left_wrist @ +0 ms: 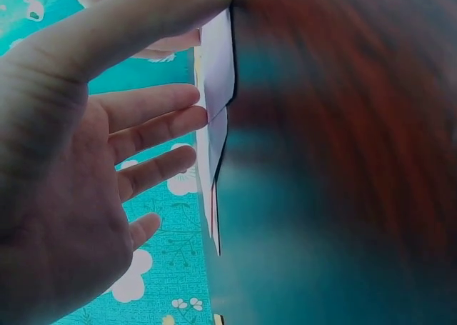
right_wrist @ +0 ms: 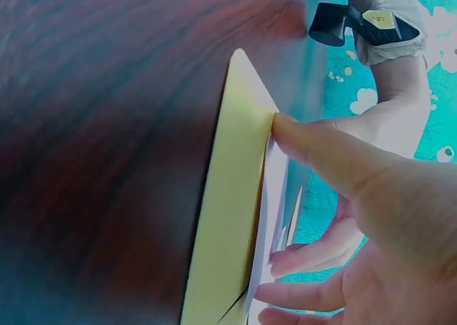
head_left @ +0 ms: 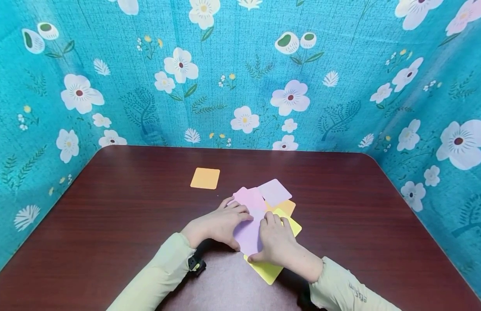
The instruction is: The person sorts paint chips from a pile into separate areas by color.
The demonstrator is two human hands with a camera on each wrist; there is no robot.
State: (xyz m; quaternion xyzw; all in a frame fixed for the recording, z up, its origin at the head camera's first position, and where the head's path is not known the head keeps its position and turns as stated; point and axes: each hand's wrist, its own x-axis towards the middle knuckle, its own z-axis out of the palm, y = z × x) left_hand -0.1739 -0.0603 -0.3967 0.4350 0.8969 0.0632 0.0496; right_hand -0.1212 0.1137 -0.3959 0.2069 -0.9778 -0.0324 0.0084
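Head view: shows two bare hands low over a messy pile of thin coloured paper [head_left: 256,215], near the middle of a shiny dark red-brown wooden table [head_left: 120,216]. With the left hand [head_left: 221,222], touches a smooth light purple paper sheet [head_left: 246,236] from its left side. Looks loose and open, with fingers spread and thumb at the near left edge. In the left wrist view, again nearly straight fingers, with a wide gap up to the thumb. With the right hand [head_left: 278,239], touches the same sheet from the right, fingers bent on top and thumb by the near corner. Cannot tell if really grips it or just presses.

Comes in from bottom left and bottom right with the arms, both in pale green sleeves [head_left: 155,272], hands turned toward each other. Wears a small black gadget [head_left: 196,264] at the left wrist.

To count: at least two purple papers, with one very pale purple square [head_left: 276,192] at the back of the pile. Two orange ones: a flat orange square [head_left: 205,178] alone, apart from the pile, and a half-hidden orange paper [head_left: 287,207] in it. Also pink paper [head_left: 250,198] and bright yellow paper [head_left: 267,272]; cannot tell how many of each.
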